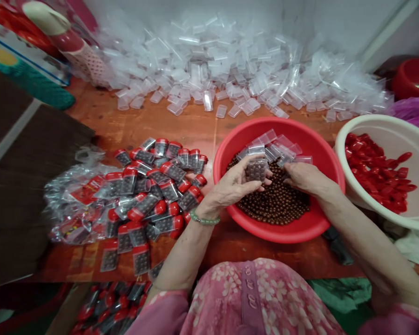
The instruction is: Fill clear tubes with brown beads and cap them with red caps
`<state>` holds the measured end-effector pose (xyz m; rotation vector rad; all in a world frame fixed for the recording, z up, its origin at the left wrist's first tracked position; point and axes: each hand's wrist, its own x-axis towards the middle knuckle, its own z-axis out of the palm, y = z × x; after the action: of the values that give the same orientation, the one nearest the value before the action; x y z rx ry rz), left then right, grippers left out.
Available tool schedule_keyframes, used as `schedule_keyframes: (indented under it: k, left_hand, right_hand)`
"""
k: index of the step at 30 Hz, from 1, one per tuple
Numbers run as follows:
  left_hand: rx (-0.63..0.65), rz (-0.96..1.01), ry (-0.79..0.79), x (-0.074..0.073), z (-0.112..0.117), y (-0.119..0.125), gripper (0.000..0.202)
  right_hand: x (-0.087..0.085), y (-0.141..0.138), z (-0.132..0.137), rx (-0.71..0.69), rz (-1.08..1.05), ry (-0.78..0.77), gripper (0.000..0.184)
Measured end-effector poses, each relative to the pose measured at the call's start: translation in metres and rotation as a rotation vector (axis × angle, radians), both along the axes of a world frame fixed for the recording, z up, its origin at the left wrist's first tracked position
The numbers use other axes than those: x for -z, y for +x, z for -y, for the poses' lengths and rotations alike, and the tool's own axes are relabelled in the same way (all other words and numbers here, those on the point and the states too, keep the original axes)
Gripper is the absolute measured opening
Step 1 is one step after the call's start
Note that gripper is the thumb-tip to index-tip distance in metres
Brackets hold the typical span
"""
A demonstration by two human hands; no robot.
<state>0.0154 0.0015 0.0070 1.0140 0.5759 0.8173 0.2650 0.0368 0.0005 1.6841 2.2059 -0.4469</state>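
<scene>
My left hand (pixel 235 181) is closed around a small clear plastic box (pixel 256 170) filled with brown balls, held above the red basin (pixel 279 235). Over the right side of the same basin, my right hand (pixel 302 176) has its fingers bent together near the clear boxes; what they pinch, if anything, is hidden. Loose shiny brown balls (pixel 274 204) cover the basin's bottom. Several clear boxes without caps (pixel 282 146) lie at its far side, on top of the balls.
Filled boxes with red caps (pixel 157 190) are piled left of the basin, beside a crinkled plastic bag (pixel 70 204). A heap of clear boxes (pixel 209 65) lines the back wall. At right stands a white basin (pixel 342 139) of red caps (pixel 377 172). A dark carton (pixel 31 186) stands far left.
</scene>
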Motion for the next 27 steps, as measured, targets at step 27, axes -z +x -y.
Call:
schedule_keyframes:
  k: [27]
  left_hand:
    - [-0.132,-0.333,0.05,-0.01,-0.003,-0.003,0.035]
  right_hand:
    - [-0.052,0.122,0.021,0.379,-0.318,0.597,0.063]
